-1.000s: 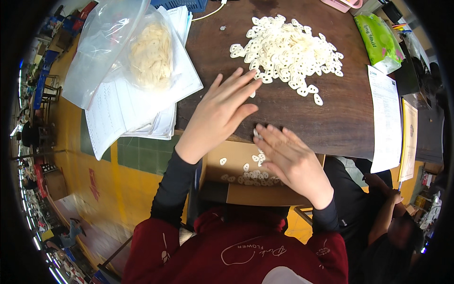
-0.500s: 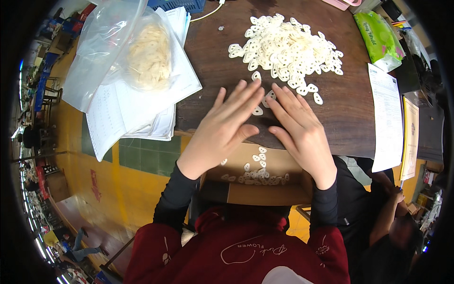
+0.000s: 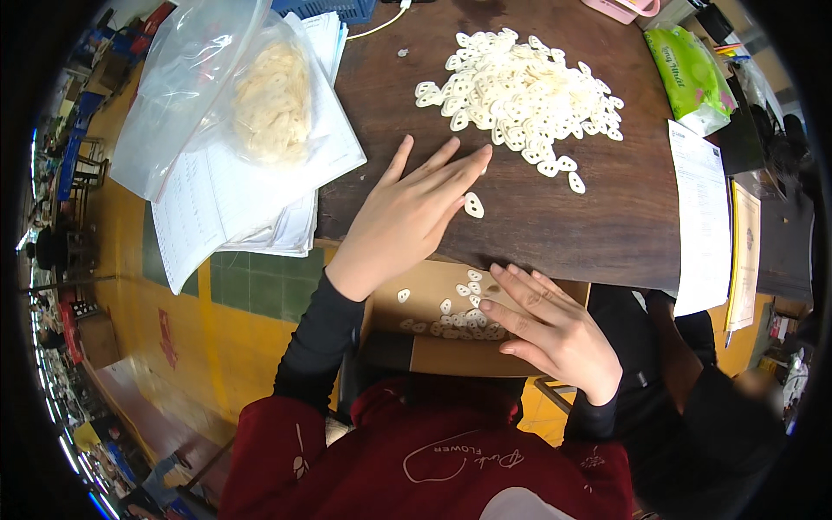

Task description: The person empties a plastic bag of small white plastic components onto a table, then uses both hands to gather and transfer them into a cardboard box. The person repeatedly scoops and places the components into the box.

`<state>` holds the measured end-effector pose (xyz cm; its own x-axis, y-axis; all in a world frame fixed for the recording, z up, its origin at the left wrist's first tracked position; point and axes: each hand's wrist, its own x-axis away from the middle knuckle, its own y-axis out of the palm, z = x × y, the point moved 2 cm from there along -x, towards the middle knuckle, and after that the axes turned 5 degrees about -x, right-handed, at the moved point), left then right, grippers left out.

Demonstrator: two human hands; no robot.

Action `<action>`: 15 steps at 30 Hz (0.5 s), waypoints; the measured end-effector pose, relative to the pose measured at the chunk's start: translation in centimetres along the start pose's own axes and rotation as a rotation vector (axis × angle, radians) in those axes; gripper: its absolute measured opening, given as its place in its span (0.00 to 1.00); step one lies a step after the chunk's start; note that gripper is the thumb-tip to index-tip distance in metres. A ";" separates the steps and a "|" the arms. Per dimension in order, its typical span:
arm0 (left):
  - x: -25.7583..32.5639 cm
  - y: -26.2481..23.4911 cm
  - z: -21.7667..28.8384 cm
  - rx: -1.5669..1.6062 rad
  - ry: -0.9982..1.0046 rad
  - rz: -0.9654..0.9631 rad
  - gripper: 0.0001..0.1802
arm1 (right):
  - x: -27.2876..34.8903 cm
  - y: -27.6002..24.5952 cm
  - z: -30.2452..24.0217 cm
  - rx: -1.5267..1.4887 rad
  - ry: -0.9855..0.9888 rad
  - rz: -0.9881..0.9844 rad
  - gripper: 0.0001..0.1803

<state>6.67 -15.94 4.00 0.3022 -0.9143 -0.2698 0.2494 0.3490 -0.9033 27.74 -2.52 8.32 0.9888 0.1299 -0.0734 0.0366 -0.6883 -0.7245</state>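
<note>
A heap of small cream-white oval pieces with holes [image 3: 520,91] lies on the dark wooden table [image 3: 572,234]. My left hand [image 3: 407,217] rests flat on the table, fingers spread toward the heap, with a single white piece [image 3: 473,205] just off its fingertips. My right hand [image 3: 546,325] hovers with fingers apart over an open cardboard box [image 3: 433,351] held below the table's near edge. Several white pieces [image 3: 464,316] lie inside the box. Neither hand holds anything.
A clear plastic bag of more cream pieces [image 3: 260,95] lies on a stack of printed sheets [image 3: 217,208] at the left. A green packet [image 3: 689,74] and papers [image 3: 702,225] lie at the right. Another person in dark clothes [image 3: 693,407] sits at my right.
My right hand has come back from the table's edge down over the box. My left hand has stayed flat on the table, shifting slightly toward the heap.
</note>
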 end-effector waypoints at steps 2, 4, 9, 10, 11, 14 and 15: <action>0.2 -0.5 0.0 0.171 0.010 -0.060 0.34 | -1.0 -0.3 0.3 -0.034 -0.030 0.089 0.34; 0.4 -1.1 -0.1 0.395 -0.058 -0.027 0.34 | -3.1 -0.3 1.4 0.053 0.003 0.207 0.35; 0.2 -1.7 -0.8 0.583 -0.180 0.223 0.34 | -7.2 1.3 2.8 0.275 -0.001 0.262 0.35; -0.1 -1.5 -1.0 0.477 -0.166 0.210 0.33 | -7.1 1.6 2.6 0.257 -0.037 0.237 0.36; -0.4 -1.2 -1.1 0.340 -0.158 0.182 0.33 | -6.8 1.9 2.3 0.242 -0.065 0.200 0.37; -2.0 0.2 -1.7 -0.070 -0.171 0.178 0.32 | -4.2 2.4 1.1 0.187 -0.061 0.074 0.37; -2.7 0.7 -2.1 -0.143 -0.175 0.183 0.32 | -3.2 2.4 0.6 0.170 -0.053 0.029 0.38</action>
<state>4.13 -13.70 3.42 0.4873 -0.7853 -0.3819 0.0480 0.4608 -0.8862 24.61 -4.12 6.38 0.9799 0.1523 -0.1287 -0.0212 -0.5624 -0.8266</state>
